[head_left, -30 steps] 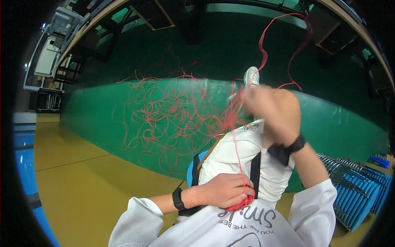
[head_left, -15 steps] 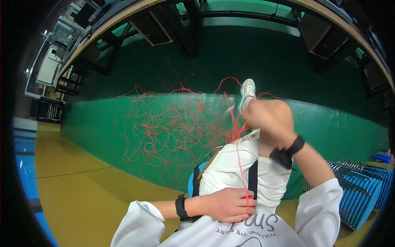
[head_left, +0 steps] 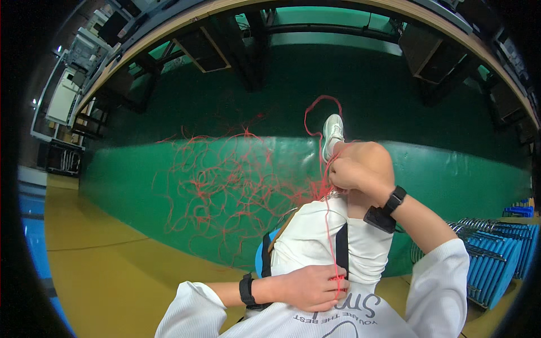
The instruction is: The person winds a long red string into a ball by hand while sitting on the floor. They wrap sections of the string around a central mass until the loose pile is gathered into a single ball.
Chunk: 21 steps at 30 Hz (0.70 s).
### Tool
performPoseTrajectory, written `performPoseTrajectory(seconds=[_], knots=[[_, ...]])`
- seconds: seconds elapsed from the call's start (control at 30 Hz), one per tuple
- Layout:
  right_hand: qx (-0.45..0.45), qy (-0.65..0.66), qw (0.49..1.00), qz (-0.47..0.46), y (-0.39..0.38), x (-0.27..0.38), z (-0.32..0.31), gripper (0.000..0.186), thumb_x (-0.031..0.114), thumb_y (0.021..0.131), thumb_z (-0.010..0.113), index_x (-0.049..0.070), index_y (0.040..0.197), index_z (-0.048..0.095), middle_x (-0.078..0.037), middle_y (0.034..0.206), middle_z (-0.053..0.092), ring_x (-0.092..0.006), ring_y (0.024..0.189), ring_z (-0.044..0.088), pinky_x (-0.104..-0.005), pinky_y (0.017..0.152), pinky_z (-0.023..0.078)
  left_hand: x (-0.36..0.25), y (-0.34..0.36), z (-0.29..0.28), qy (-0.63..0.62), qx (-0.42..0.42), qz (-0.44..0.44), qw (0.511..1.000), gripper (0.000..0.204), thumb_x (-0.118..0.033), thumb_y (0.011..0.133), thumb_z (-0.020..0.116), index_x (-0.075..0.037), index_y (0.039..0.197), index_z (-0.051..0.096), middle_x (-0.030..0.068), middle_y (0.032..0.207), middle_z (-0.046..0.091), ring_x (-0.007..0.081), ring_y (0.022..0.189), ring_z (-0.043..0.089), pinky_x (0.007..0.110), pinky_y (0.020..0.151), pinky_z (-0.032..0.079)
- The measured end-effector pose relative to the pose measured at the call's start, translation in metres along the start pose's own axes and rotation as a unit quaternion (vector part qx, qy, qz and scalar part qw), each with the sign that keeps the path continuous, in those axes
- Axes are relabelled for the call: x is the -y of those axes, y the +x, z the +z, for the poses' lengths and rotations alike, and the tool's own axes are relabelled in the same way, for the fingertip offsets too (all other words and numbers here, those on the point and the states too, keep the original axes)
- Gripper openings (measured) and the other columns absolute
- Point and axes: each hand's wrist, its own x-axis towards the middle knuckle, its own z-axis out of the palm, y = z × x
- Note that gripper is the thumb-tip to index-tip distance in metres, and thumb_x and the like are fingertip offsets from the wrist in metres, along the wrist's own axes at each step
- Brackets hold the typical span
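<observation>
Red string (head_left: 198, 190) lies in a wide, loose tangle of loops on the green floor (head_left: 129, 180), left of the person's legs, its right side gathering into a denser bunch beside the right hand (head_left: 354, 173). That hand is in front of the bent knee (head_left: 376, 155), on the far side of the white shorts (head_left: 313, 228); its grip is closed, with the fingertips pinching the string where several strands meet. The left hand (head_left: 313, 288) rests near, at the waist, palm turned in; its grip is curled around a small wound bundle of the same string, most of it hidden under the fingers. 1 strand (head_left: 329, 234) runs between the 2 hands, over the shorts and beside a black strap (head_left: 342, 248). Another length arches in a loop (head_left: 306, 117) on the far side, above and left of the white shoe (head_left: 333, 132).

Each wrist wears a black band, and a black box (head_left: 380, 219) hangs at the right wrist. A blue seat (head_left: 260, 260) shows at the left of the shorts. Stacked blue stools (head_left: 493, 270) with metal frames stand at the near right. Yellow floor (head_left: 107, 265) spreads at the near left, and a long wood-edged surface (head_left: 186, 24) curves across the far side.
</observation>
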Motion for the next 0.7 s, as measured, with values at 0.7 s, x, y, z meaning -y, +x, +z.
performPoseTrajectory(seconds=[0.7], knots=[[0.073, 0.368, 0.926, -0.032, -0.048, -0.01, 0.042, 0.028, 0.024, 0.095, 0.053, 0.001, 0.097, 0.069, -0.017, 0.086, 0.071, -0.0267, 0.074, 0.071, -0.0401, 0.067, 0.056, 0.021, -0.013, -0.001, -0.061, -0.018, -0.135, 0.989, 0.024, -0.018, 0.093, 0.054, -0.008, 0.113, 0.063, 0.009, 0.111, 0.063, 0.0281, 0.104, 0.062, 0.038, 0.085, 0.054]])
